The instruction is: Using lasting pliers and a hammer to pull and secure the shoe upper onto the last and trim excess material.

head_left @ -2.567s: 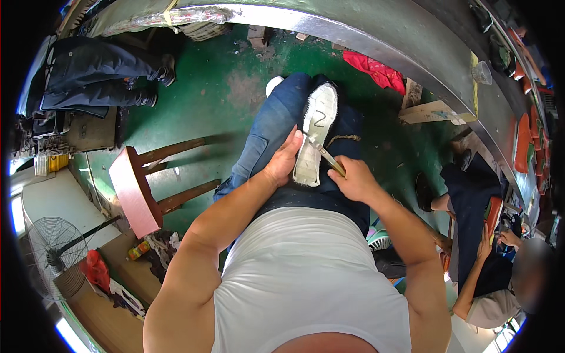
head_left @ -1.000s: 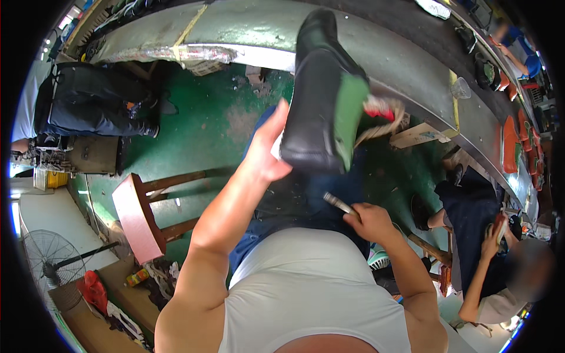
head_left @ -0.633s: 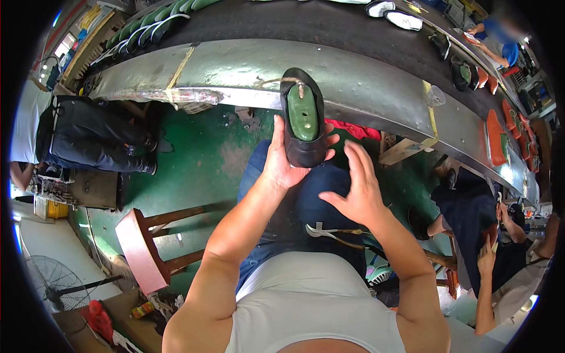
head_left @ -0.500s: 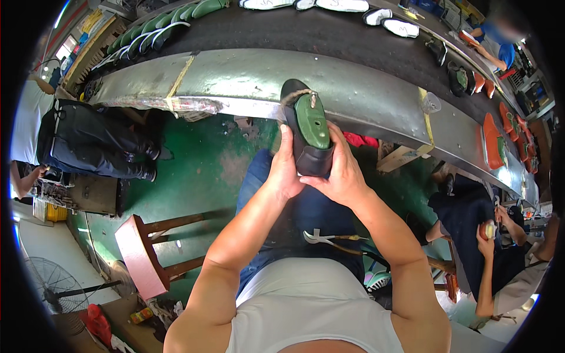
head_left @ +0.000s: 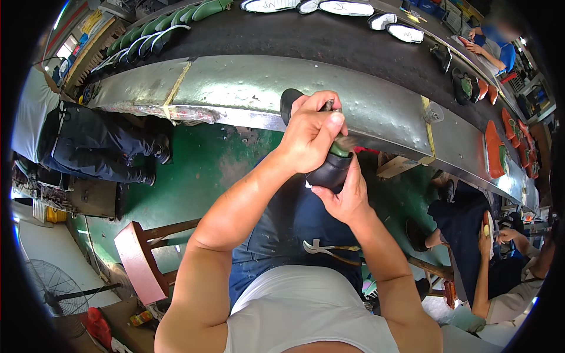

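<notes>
A black shoe on a green shoe last is held above my lap, at the near edge of the metal bench. Its rounded toe points up and left. My left hand is closed over the shoe's middle, thumb on top; most of the last and the cord loop on it are hidden beneath. My right hand is wrapped round the heel from the right side and below. A pair of pincers with open jaws lies across my lap, apart from both hands.
The metal ledge borders a dark conveyor carrying white shoe pieces, green lasts and orange shoes. A wooden stool stands left. One person stands left; another works at right.
My left hand has gone from the shoe's left side to closed over its top. My right hand has slid down round the heel, and the shoe has tilted and shifted slightly right.
</notes>
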A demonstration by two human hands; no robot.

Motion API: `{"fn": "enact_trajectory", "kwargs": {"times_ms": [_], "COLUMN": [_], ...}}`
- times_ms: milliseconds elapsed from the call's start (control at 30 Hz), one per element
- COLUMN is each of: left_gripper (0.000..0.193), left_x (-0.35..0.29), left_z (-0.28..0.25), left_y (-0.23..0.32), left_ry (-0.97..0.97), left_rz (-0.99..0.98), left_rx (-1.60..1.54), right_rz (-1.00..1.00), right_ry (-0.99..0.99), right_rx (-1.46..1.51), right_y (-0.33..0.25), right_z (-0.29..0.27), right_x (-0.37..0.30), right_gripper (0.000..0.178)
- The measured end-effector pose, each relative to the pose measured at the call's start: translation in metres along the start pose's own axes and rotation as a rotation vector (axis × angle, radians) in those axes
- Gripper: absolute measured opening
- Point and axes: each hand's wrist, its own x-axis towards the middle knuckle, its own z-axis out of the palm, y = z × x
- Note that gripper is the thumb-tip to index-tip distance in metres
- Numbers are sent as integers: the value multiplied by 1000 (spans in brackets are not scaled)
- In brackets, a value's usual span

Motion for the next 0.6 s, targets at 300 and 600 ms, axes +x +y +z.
{"fn": "enact_trajectory", "kwargs": {"times_ms": [300,600], "left_gripper": [47,25], "left_x": [17,19], "left_z": [17,-15], "left_y": [-8,-85], "left_ry": [-25,352], "left_rz": [-7,-164], "left_rx": [41,-30], "right_rz": [424,904], "right_ry": [209,525], "right_rx": [791,1226], "right_y": [4,123], "right_z": [0,-47], "right_x": [6,115], "right_gripper": [93,40]}}
